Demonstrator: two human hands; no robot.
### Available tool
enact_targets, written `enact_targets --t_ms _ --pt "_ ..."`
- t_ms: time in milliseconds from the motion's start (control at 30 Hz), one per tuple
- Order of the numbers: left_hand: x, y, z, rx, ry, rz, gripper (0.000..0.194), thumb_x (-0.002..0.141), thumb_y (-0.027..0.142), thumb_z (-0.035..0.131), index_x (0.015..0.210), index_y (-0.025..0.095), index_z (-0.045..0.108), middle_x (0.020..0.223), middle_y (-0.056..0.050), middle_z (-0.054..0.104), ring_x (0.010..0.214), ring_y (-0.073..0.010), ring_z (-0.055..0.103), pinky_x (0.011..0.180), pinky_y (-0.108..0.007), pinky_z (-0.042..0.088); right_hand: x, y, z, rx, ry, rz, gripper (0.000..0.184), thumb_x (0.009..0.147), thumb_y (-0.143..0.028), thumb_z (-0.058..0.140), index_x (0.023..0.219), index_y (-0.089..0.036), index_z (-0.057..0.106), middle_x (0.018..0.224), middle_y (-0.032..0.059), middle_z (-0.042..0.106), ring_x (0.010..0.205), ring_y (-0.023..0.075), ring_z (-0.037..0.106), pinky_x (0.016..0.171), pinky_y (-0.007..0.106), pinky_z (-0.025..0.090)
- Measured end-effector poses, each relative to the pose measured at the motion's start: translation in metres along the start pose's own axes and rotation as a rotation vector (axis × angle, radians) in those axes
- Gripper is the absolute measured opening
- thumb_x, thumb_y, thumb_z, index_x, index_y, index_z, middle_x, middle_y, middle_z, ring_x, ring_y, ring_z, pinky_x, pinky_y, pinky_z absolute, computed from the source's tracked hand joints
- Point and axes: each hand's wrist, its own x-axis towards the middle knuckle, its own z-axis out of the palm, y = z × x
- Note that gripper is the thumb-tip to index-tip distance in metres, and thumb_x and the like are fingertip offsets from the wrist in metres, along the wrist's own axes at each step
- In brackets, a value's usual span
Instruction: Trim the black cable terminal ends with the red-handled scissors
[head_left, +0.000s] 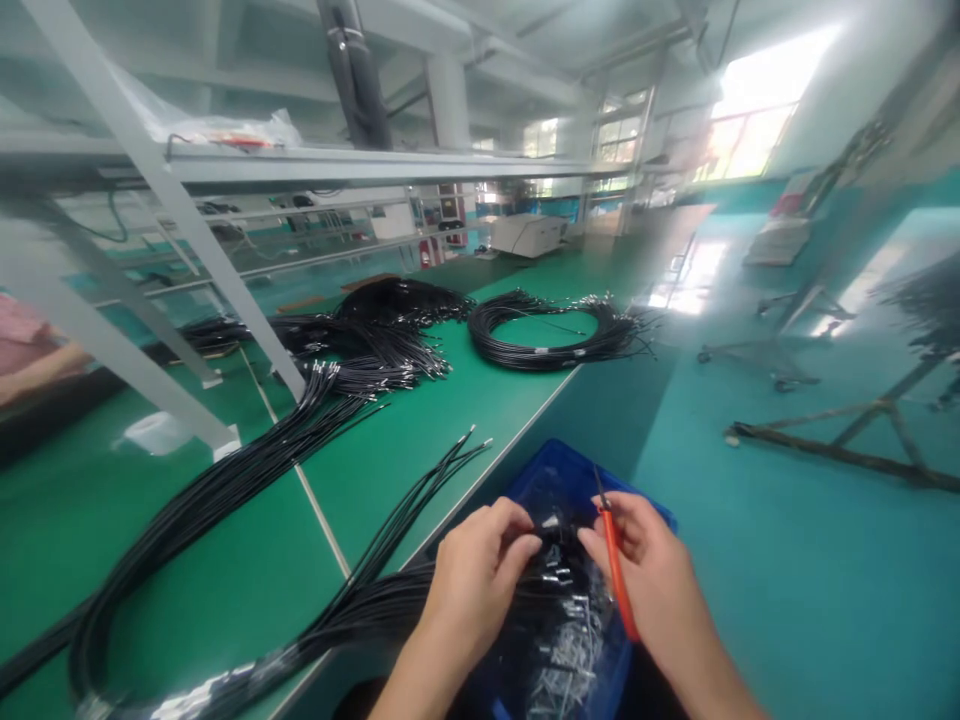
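Observation:
Over a blue bin [559,455] at the bench edge, my left hand [476,560] pinches a thin black cable [556,533] between thumb and fingertips. A short stretch of it seems to run toward my right hand [652,565], though blur hides the detail. Orange-handled snips [618,580] lie across the palm of that right hand, dark tip pointing up; its thumb and forefinger are close to the cable. Clear plastic and several small silvery metal pieces [570,650] lie in the bin below. A bundle of black cables [375,600] passes behind my left wrist.
On the green bench [420,430] lie a looped cable bundle [172,500], a cable pile [375,340] and a coil [540,355]. White shelf posts [195,240] rise at left, beside another person's arm [45,370]. Wheeled stands [840,440] occupy the right floor.

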Motion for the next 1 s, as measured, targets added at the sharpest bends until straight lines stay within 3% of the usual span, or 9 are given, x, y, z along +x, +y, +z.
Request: enact_targets --t_ms 67,233,433,733,900,1000 --pt "-0.012 0.006 -0.007 -0.200 0.030 -0.056 0.008 0.083 0.024 0.054 0.077 0.021 0.057 0.070 0.003 0.055 0.061 -0.0120 0.049 0.057 -0.021 0.035 -0.011 -0.016 0.009 0.242 -0.032 0.062 0.040 0.067 -0.033 0.073 0.098 -0.023 0.050 0.073 -0.0026 0.060 0.049 0.0115 0.051 0.046 0.025 0.042" --pt "-0.023 0.010 -0.011 -0.501 0.051 -0.168 0.018 0.078 0.026 0.060 0.064 0.017 0.053 0.062 0.003 0.047 0.056 -0.0111 0.041 0.053 -0.021 0.032 -0.032 -0.033 0.033 0.542 -0.045 0.104 0.041 0.067 -0.022 0.074 0.100 -0.023 0.050 0.078 -0.0014 0.063 0.058 0.0119 0.056 0.057 0.026 0.048" --pt "-0.026 0.010 -0.008 -0.562 0.036 -0.203 0.018 0.075 0.023 0.062 0.061 0.016 0.053 0.059 0.003 0.048 0.054 -0.0105 0.041 0.051 -0.021 0.031 -0.029 -0.032 0.042 0.600 -0.079 0.108 0.041 0.066 -0.019 0.074 0.099 -0.023 0.050 0.076 -0.0029 0.062 0.067 0.0142 0.060 0.059 0.025 0.048" --pt "-0.030 0.008 -0.005 -0.651 0.020 -0.227 0.018 0.075 0.024 0.062 0.062 0.016 0.054 0.063 0.001 0.052 0.058 -0.0114 0.044 0.055 -0.022 0.034 -0.031 -0.036 0.045 0.622 -0.059 0.122 0.040 0.065 -0.019 0.075 0.095 -0.022 0.049 0.070 -0.0047 0.060 0.055 0.0121 0.059 0.051 0.024 0.047" --pt "-0.035 0.005 -0.003 -0.916 -0.016 -0.166 0.012 0.083 0.030 0.055 0.082 0.019 0.050 0.074 0.002 0.054 0.066 -0.0118 0.049 0.061 -0.022 0.040 -0.034 -0.033 0.050 0.779 -0.164 0.308 0.028 0.075 -0.014 0.064 0.097 -0.022 0.049 0.072 -0.0040 0.059 0.058 0.0095 0.056 0.054 0.020 0.045" --pt "-0.037 0.008 0.000 -0.940 0.016 -0.130 0.015 0.085 0.034 0.053 0.092 0.021 0.050 0.079 0.002 0.051 0.068 -0.0118 0.050 0.062 -0.022 0.043 -0.039 -0.032 0.055 0.856 -0.216 0.343 0.020 0.078 -0.011 0.058 0.093 -0.022 0.050 0.071 -0.0048 0.055 0.060 0.0098 0.054 0.055 0.021 0.044"
